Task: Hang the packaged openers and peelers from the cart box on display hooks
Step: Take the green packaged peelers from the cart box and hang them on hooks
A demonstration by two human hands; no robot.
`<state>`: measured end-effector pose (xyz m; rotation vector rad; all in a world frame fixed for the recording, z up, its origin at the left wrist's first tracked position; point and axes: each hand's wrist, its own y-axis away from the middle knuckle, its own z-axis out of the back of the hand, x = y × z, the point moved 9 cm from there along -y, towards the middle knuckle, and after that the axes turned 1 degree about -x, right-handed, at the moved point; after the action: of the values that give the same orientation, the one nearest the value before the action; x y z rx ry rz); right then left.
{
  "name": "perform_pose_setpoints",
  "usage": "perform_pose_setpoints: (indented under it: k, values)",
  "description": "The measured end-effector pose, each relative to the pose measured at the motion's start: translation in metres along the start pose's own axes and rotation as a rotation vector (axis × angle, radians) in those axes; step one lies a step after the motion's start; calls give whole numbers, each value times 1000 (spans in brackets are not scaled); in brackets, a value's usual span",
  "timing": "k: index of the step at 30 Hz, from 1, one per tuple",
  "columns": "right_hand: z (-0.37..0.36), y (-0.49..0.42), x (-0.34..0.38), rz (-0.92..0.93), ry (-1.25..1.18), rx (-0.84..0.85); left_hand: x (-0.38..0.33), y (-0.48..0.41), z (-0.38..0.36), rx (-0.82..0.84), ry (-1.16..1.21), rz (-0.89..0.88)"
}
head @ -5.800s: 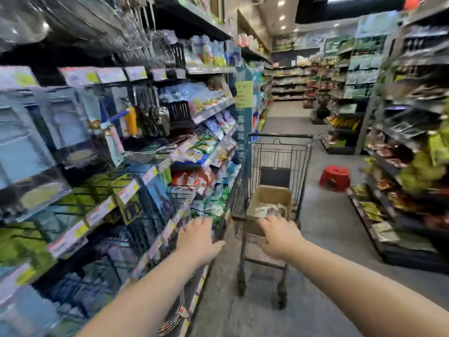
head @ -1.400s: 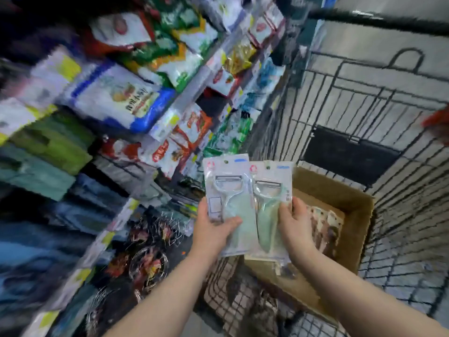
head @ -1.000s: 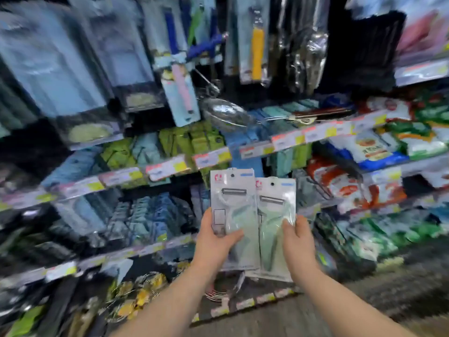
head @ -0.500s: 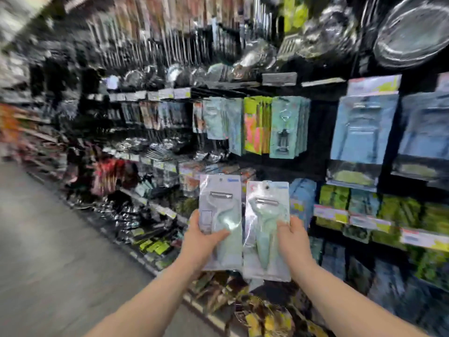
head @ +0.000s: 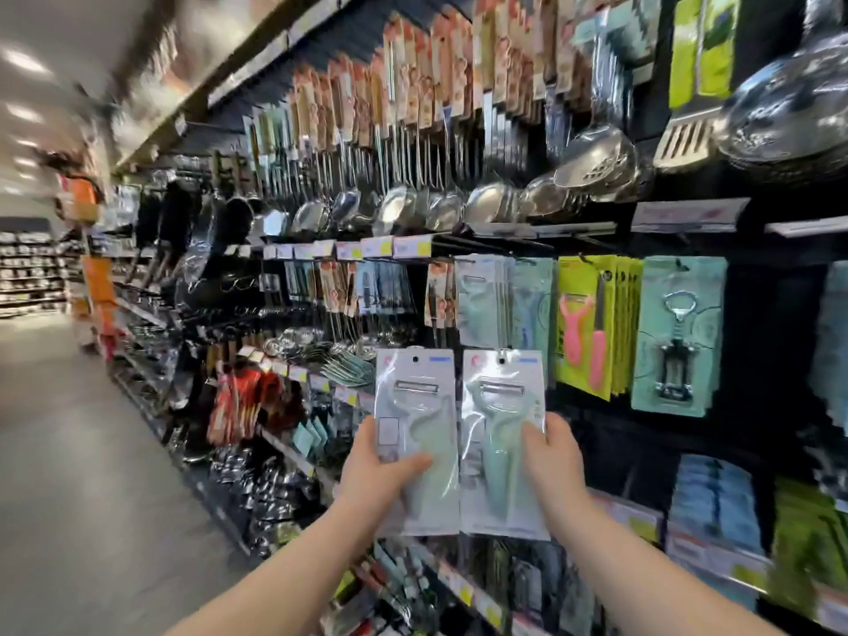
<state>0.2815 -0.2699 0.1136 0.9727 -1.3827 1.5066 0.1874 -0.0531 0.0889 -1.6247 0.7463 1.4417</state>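
I hold two packaged mint-green peelers side by side, upright, in front of the display wall. My left hand [head: 383,475] grips the left peeler pack [head: 415,406] by its lower part. My right hand [head: 553,461] grips the right peeler pack [head: 500,406] the same way. Each card has a hang hole at its top. Just above them, matching pale peeler packs [head: 482,298] hang on a hook. A teal bottle opener pack [head: 679,332] hangs further right. The cart and its box are out of view.
Yellow packs with a pink peeler [head: 592,323] hang between the pale packs and the opener. Ladles and skimmers [head: 413,176] hang in the row above. Shelves with price tags [head: 376,246] run left along the aisle. The grey floor [head: 69,452] lies at left.
I took two peeler packs out of the cart box and turned from the cart to the display wall. The view keeps swinging left and up; the packs stay in my hands.
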Motion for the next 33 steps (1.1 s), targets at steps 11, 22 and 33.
perform_pose_setpoints:
  k: [11, 22, 33]
  values:
    - [-87, -157, 16, 76, 89, -42, -20, -171, 9, -6, -60, -126]
    - [-130, -225, 43, 136, 146, -244, -22, -294, 4, 130, 28, -185]
    - [-149, -232, 52, 207, 186, -513, -23, -358, -9, 412, 97, -263]
